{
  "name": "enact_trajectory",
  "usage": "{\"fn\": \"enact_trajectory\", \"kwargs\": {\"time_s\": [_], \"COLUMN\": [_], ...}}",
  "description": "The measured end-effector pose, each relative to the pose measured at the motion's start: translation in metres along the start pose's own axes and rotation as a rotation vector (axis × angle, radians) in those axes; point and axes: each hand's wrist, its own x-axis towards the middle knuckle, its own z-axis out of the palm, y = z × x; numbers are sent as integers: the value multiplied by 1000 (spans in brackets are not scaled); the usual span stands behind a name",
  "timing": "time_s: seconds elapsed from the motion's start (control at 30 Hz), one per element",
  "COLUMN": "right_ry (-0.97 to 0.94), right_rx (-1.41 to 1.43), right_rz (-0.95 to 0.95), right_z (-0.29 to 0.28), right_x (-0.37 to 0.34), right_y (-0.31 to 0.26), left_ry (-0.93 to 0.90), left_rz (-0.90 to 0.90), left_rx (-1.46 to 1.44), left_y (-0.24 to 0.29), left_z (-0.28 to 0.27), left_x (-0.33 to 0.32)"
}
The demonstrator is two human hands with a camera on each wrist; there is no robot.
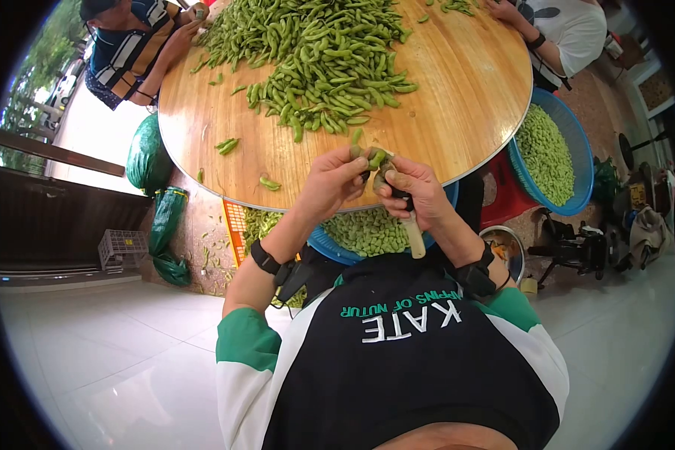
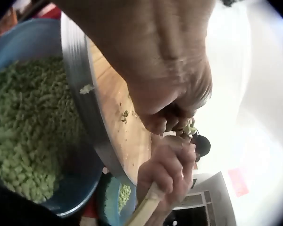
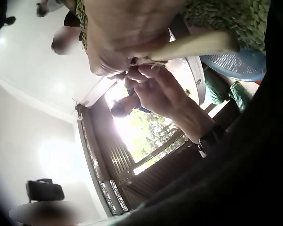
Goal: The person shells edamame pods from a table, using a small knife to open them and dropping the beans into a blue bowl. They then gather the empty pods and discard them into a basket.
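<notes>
My left hand (image 1: 336,178) pinches a green soybean pod (image 1: 377,158) between thumb and fingers, over the near edge of the round wooden table (image 1: 457,90). Close against it, my right hand (image 1: 416,187) grips a tool with a pale handle (image 1: 415,238), which sticks out from the fist toward my body. The tool's working end is hidden by the fingers. Dark coverings show on some fingertips. A large heap of soybean pods (image 1: 330,67) lies beyond the hands. Below them, a blue basin (image 1: 319,246) of shelled green beans sits under the table edge.
Loose pods (image 1: 227,146) lie on the left of the table. An orange crate (image 1: 235,229) and green sacks (image 1: 148,154) stand at left. At right are another blue basin (image 1: 583,176) of beans and a metal bowl (image 1: 519,241). Two other people sit across the table.
</notes>
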Motion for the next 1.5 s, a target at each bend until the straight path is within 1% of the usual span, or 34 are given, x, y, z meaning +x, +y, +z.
{"fn": "enact_trajectory", "kwargs": {"time_s": [0.03,0.07,0.1,0.13,0.17,0.2,0.23,0.27,0.33,0.37,0.4,0.47,0.6,0.67,0.7,0.77,0.8,0.87,0.9,0.97,1.0,1.07,1.1,1.17,1.2,1.27,1.3,1.37,1.4,1.47,1.5], "right_ry": [-64,-128,-129,-151,-173,-174,-120,-65,-82,-99,-98,-110,-118,-87,-87,38,38,156,156,282,281,357,356,320,322,279,275,238,240,184,181], "right_rx": [77,154,154,231,308,304,362,421,452,484,487,563,554,444,445,121,120,-386,-385,-893,-893,-1255,-1254,-1338,-1339,-1387,-1385,-1460,-1460,-1526,-1527], "right_rz": [42,85,86,117,147,146,158,168,171,181,185,210,186,120,120,40,40,-108,-108,-503,-505,-643,-641,-810,-809,-874,-875,-829,-830,-812,-809], "right_z": [-3,-5,-7,-9,-10,-12,-14,-15,-12,-10,-10,-9,-9,-5,-3,0,-3,-14,-13,-7,-7,-4,-2,1,-2,-13,-14,-17,-20,-26,-23], "right_x": [-1,-2,-2,-1,-1,1,1,2,-1,-3,-4,-3,-4,-8,-10,-14,-14,-11,-9,-4,-5,-8,-8,-10,-10,-11,-12,-18,-21,-26,-30], "right_y": [-2,-3,-3,-3,-4,-3,-1,1,-1,-1,1,2,4,2,0,-6,-4,6,7,12,10,4,3,3,5,9,8,8,10,17,15], "left_ry": [-47,-46,-147,-249,-252,-102,49,47,55,89,91,59,74,161,161,209,208,257,256,273,273,251,253,259,257,227,231,173,171,130,133], "left_rz": [-124,-123,-174,-224,-222,-187,-152,-154,500,560,556,887,883,342,342,11,12,105,104,423,425,483,481,409,409,363,363,250,251,328,326], "left_rx": [-169,-170,-255,-339,-338,-172,-6,-5,1025,1193,1193,1588,1508,883,884,396,395,682,683,1042,1043,1145,1145,1102,1101,1124,1126,1082,1083,1126,1123], "left_y": [4,4,4,4,3,0,-2,-3,0,1,2,4,0,0,-1,-2,-4,-11,-13,-16,-16,-15,-15,-16,-17,-19,-19,-22,-25,-31,-31], "left_z": [-1,-3,-5,-6,-5,-1,3,6,14,14,14,16,15,21,23,28,30,36,39,44,48,53,54,57,59,61,60,57,57,56,56], "left_x": [-1,0,2,3,4,6,6,4,-2,-4,-6,-4,-2,-5,-6,-7,-7,-9,-9,-11,-12,-16,-18,-20,-23,-29,-31,-35,-38,-44,-47]}}
